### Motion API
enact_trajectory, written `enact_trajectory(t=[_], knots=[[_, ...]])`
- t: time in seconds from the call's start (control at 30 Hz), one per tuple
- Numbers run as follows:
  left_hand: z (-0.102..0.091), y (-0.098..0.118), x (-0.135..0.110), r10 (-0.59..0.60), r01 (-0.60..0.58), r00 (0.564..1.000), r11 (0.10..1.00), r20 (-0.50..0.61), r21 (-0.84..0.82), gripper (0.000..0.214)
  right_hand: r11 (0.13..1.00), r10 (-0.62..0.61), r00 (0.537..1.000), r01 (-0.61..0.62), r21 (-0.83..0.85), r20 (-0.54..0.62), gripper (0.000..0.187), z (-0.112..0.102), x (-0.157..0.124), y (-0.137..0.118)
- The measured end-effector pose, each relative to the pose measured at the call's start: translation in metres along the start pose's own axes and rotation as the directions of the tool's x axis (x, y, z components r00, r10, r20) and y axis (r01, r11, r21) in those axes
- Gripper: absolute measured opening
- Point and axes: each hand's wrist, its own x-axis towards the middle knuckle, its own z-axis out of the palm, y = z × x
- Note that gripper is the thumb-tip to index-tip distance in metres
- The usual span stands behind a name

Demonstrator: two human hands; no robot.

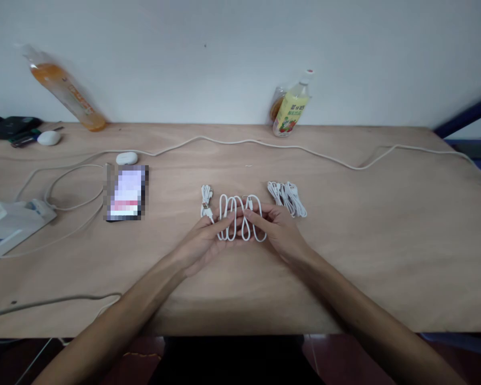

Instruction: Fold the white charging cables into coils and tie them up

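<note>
A white cable (240, 216) is folded into several loops at the middle of the wooden table (385, 256). My left hand (206, 240) pinches the loops from the left, fingers closed on them. My right hand (278, 230) holds the same loops from the right, thumb and fingers pressed onto the cable. A small bundled white cable (206, 200) lies just left of the loops. Another bundled white cable (287, 198) lies just to the right, close to my right hand.
A phone (127, 192) lies left of centre, with a white earbud case (126, 158) behind it. A long white cord (264, 143) runs across the back. Two drink bottles (291, 107) (66, 91) stand or lean at the wall. White packaging (12, 219) sits at far left.
</note>
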Motion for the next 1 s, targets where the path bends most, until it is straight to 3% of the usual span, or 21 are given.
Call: enact_trajectory(t=[0.67, 1.0], knots=[[0.0044, 0.0033, 0.0016, 0.022, -0.024, 1.000, 0.998, -0.021, -0.061, 0.048, 0.999, 0.001, 1.000, -0.001, 0.047, -0.009, 0.036, 0.0003, 0.0017, 0.0006], [0.0038, 0.0053, 0.0008, 0.015, -0.014, 1.000, 0.998, 0.015, -0.060, 0.035, 0.998, 0.011, 1.000, -0.010, 0.069, -0.017, 0.036, -0.0008, 0.0025, 0.0004]])
